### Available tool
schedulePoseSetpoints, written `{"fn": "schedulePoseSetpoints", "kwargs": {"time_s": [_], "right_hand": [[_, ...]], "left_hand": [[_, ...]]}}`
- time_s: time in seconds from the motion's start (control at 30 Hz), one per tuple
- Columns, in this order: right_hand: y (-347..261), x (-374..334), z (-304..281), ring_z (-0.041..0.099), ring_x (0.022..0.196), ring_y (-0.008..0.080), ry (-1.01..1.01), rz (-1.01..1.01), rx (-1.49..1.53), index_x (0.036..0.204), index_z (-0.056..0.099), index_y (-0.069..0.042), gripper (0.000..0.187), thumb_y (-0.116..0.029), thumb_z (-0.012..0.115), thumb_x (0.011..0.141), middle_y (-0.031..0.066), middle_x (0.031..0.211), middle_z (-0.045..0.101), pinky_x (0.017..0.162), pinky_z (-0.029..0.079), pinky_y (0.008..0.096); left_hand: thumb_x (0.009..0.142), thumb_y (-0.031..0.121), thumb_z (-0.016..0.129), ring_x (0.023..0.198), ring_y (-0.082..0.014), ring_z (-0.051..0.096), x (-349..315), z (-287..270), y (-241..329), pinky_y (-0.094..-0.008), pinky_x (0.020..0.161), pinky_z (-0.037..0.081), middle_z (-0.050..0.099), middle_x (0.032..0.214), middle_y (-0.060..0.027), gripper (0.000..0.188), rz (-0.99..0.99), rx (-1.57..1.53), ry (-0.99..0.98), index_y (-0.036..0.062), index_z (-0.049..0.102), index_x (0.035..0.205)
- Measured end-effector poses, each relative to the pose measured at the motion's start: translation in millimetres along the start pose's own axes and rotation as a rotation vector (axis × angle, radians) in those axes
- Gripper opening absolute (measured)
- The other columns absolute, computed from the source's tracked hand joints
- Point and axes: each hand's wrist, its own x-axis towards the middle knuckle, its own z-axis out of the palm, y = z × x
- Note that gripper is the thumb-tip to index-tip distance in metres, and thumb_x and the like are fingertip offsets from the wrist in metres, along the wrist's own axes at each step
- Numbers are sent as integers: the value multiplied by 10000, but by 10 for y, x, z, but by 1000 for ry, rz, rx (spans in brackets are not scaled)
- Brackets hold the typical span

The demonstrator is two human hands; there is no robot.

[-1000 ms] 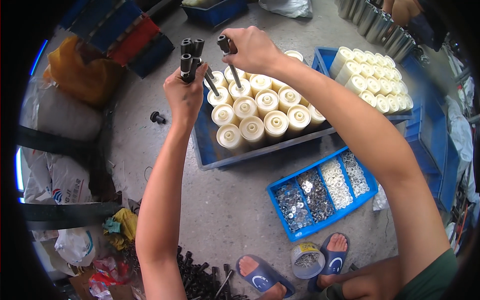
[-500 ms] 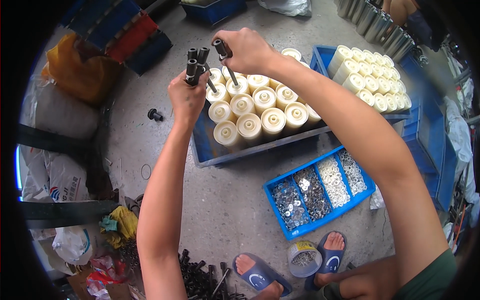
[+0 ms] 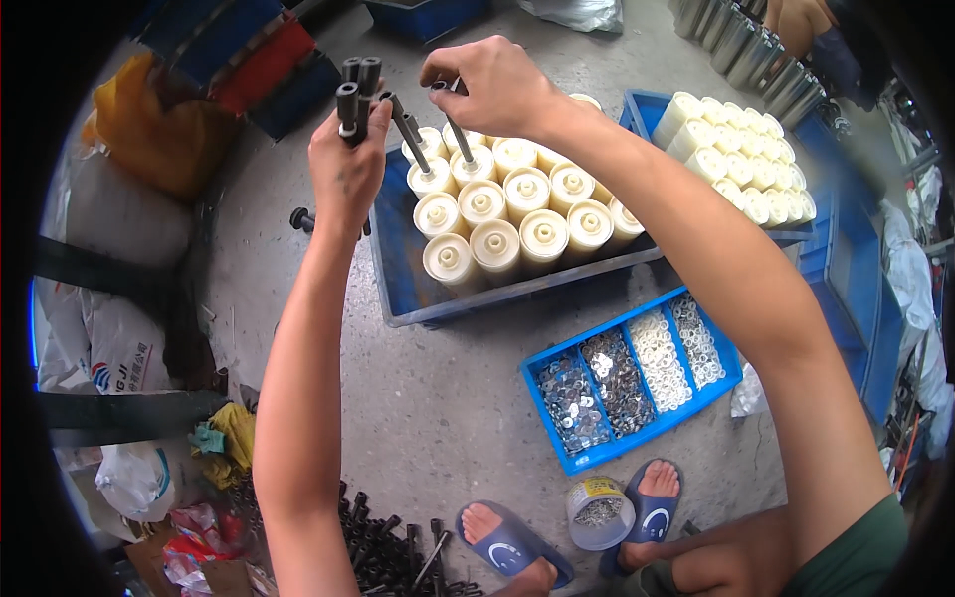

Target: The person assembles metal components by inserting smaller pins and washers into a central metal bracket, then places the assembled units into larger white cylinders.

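Observation:
My left hand (image 3: 345,164) is closed around several black tube-headed rods (image 3: 360,92), held upright left of the blue crate (image 3: 497,300). Cream cylinders (image 3: 544,234) with round, centre-holed tops stand packed in that crate. Over its back left part, my right hand (image 3: 502,88) has its fingers curled at the upper end of another black rod (image 3: 461,139), whose lower end meets the top of a cylinder. Between the hands, slim black rods (image 3: 410,134) lean up from a neighbouring cylinder. My right hand hides part of the back rows.
A blue divided tray (image 3: 562,438) holds washers and small rings. A tub (image 3: 600,515) of small metal parts stands between my slippered feet. Black rods (image 3: 398,542) lie piled at lower left. A second crate (image 3: 637,111) of cream cylinders stands right. Another person (image 3: 821,40) is at upper right.
My left hand has moved left, away from the cylinders, with its rods, uncovering the rods standing at the crate's back left. My right hand has shifted slightly up, its fingers still at a rod.

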Motion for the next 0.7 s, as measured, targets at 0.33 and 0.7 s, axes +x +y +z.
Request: {"fn": "schedulePoseSetpoints", "kwargs": {"time_s": [0.33, 0.7], "right_hand": [[-110, 101, -152, 759, 964, 360, -175, 52, -263, 1012, 798, -79, 234, -230, 760, 838, 182, 986, 776, 862, 616, 431], [-283, 71, -96, 744, 1021, 350, -468, 227, -419, 1043, 794, -109, 344, -367, 852, 823, 159, 1044, 775, 879, 602, 441]], "left_hand": [[853, 256, 875, 589, -112, 437, 168, 83, 80, -310, 547, 417, 538, 620, -48, 322, 6, 223, -39, -9, 695, 883], [832, 204, 879, 617, -94, 497, 39, 42, 14, -292, 601, 462, 623, 650, -35, 268, -174, 161, -111, -16, 752, 917]]}}
